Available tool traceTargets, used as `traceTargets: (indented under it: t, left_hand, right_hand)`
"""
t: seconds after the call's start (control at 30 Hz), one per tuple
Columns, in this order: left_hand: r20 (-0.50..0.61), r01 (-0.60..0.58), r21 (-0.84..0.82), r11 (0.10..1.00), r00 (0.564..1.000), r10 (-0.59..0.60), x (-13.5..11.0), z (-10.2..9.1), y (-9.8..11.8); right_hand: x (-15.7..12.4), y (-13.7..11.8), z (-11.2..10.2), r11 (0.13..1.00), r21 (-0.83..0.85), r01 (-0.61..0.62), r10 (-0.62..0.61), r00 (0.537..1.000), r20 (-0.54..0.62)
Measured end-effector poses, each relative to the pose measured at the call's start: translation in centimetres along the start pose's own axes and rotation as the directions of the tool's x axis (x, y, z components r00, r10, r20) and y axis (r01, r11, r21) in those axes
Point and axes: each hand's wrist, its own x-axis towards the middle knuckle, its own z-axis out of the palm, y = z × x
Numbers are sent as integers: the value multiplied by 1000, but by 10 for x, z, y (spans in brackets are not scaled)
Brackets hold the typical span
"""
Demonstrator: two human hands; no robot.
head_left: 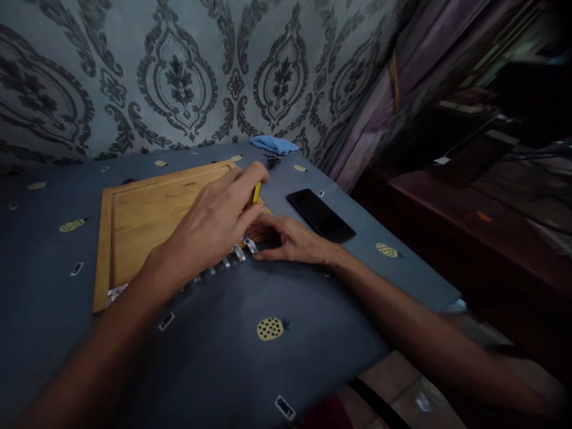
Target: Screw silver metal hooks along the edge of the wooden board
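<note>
A wooden cabinet door (149,232) with a raised frame lies flat on the table. Above its right corner, my left hand (218,211) is closed around a yellow-handled screwdriver (256,193), whose tip is hidden behind the fingers. My right hand (292,239) is at the same corner, thumb and fingers closed about a metal hinge (251,245) at the door's near edge. Several more shiny metal pieces (240,254) line up along that edge, partly behind my left wrist. Another metal hinge (117,291) sits at the door's near left corner.
A black phone (320,214) lies on the pineapple-print tablecloth (214,345), right of my hands. Behind are a blue cloth (274,145) and a small dark item (272,159) that looks like keys. Patterned wallpaper backs the table; a dark red surface (482,220) stands at right.
</note>
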Motion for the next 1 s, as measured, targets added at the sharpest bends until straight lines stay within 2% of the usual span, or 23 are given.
traceTargets:
  t: [0.27, 0.5, 0.73, 1.0]
  left_hand:
    - [0, 19, -40, 999, 1000, -19, 2, -5, 0]
    - [12, 3, -45, 999, 1000, -2, 0, -6, -2]
    - [11, -23, 22, 1000, 1000, 22, -2, -5, -1]
    - [-41, 40, -13, 999, 998, -40, -4, -15, 0]
  right_hand:
    - [0, -3, 1, 997, 75, -23, 22, 1000, 12]
    - [1, -2, -1, 1000, -6, 6, -6, 1000, 8]
    - [1, -3, -2, 998, -53, 15, -15, 1000, 2]
    - [1, -6, -1, 1000, -24, -20, 21, 1000, 8]
